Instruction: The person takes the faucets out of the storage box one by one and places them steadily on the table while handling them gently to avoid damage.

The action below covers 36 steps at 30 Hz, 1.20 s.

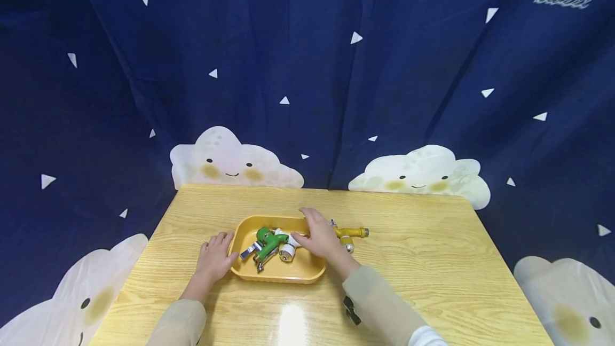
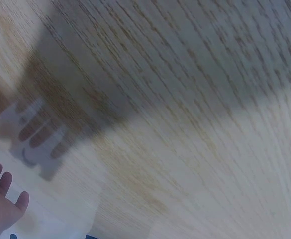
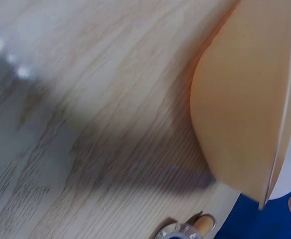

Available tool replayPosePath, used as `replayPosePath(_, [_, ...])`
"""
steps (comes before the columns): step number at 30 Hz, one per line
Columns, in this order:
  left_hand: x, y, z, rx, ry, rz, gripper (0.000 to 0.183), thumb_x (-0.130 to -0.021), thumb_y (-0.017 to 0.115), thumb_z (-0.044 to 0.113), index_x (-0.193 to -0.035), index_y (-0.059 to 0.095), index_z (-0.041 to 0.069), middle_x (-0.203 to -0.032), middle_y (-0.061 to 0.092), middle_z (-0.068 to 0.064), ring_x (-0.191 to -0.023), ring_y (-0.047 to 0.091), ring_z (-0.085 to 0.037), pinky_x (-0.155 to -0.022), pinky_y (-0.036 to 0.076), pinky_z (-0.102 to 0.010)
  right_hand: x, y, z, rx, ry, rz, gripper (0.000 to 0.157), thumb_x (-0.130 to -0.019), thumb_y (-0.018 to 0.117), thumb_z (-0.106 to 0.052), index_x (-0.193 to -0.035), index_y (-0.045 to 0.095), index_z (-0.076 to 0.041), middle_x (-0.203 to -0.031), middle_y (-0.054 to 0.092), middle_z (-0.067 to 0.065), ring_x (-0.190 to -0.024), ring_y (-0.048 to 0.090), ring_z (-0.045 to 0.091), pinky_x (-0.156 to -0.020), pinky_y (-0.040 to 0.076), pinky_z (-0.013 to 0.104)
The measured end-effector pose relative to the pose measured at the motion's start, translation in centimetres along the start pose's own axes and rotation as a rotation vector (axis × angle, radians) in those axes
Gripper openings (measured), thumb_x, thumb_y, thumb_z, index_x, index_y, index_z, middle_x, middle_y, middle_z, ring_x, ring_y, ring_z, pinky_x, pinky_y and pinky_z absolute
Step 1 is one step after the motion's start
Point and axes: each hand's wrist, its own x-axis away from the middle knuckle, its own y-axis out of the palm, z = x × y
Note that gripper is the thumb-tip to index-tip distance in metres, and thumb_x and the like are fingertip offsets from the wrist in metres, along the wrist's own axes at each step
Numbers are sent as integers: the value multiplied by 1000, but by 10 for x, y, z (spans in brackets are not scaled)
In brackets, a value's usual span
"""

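A shallow yellow-orange tray (image 1: 269,278) sits on the table in the head view. Inside lie a green faucet (image 1: 270,241) and a white faucet (image 1: 287,251), along with chrome parts. My left hand (image 1: 214,257) is at the tray's left rim, thumb near the edge; in the left wrist view its fingers are extended and spread. Over the right side of the tray is my right hand (image 1: 321,235), its thumb reaching inward close to the white faucet and its fingers pointing away. It hides part of a yellow faucet (image 1: 353,232) on the table just right of the tray.
The wooden table (image 1: 432,266) reaches back to a dark blue curtain (image 1: 269,41) printed with smiling clouds and white triangles. A small black object (image 1: 352,311) shows beside the right sleeve.
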Motion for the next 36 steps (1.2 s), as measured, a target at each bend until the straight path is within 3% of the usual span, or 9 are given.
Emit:
replayPosePath(8, [-1,1,0,2,-8,0,58,-87,48,32,-137,39,4,-132,41,-19,-122,34,-38,-98,23,-61,1,8,-17,17,-47,-89,73,-81,59,-49,-135,38,-4,-133,45,14,-123,43,28,-101,35,41])
replayPosePath(20, [0,-1,1,-2,1,4,57,-87,48,31,-136,39,4,-131,41,-19,-121,35,-38,-97,24,-61,2,23,-19,38,28,-244,83,-79,60,-53,-140,32,-4,-139,39,15,-127,38,30,-103,33,42])
replayPosePath(36, [0,0,1,-8,-1,11,57,-87,48,31,-135,40,3,-130,42,-19,-121,36,-38,-97,24,-61,4,35,-20,19,85,-314,90,-75,64,-51,-139,30,2,-139,37,19,-128,36,32,-105,30,40])
